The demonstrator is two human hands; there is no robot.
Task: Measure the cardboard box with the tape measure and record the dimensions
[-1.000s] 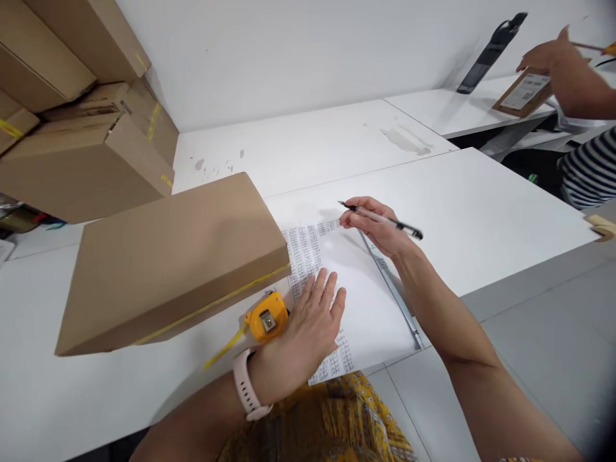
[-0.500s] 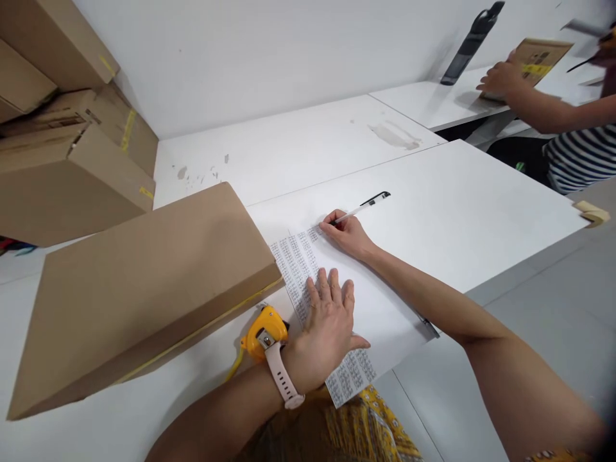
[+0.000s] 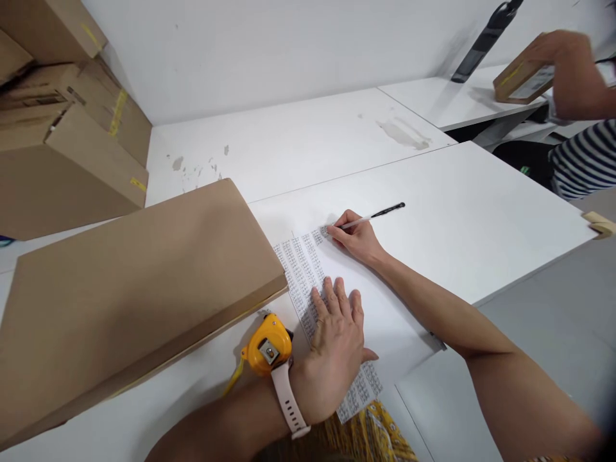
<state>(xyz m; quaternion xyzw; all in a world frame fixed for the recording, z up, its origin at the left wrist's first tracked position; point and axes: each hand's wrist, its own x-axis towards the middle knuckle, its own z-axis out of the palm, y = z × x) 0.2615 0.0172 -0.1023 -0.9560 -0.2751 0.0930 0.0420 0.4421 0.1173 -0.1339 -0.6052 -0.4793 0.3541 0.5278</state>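
A sheet of paper [image 3: 299,273] lies on the white table, with columns of small dark handwriting along its left part. My left hand [image 3: 337,346] rests flat on the sheet, fingers spread, a pale pink watch band on the wrist. Near the sheet's far edge my right hand [image 3: 359,239] grips a pen [image 3: 382,212], its tip end at the written column and its black cap end pointing right. Just left of my left wrist sits a yellow tape measure [image 3: 270,343], partly against the watch.
A closed cardboard box [image 3: 158,282] lies left of the sheet. More cardboard boxes [image 3: 91,151] are stacked at the far left by the wall. At the far right, another person's hand [image 3: 563,48] holds a small carton [image 3: 522,80] beside a dark bottle [image 3: 486,42].
My right hand keeps the pen at the paper; the pen has swung to a flatter angle. The view has shifted slightly. The other person has turned the small carton.
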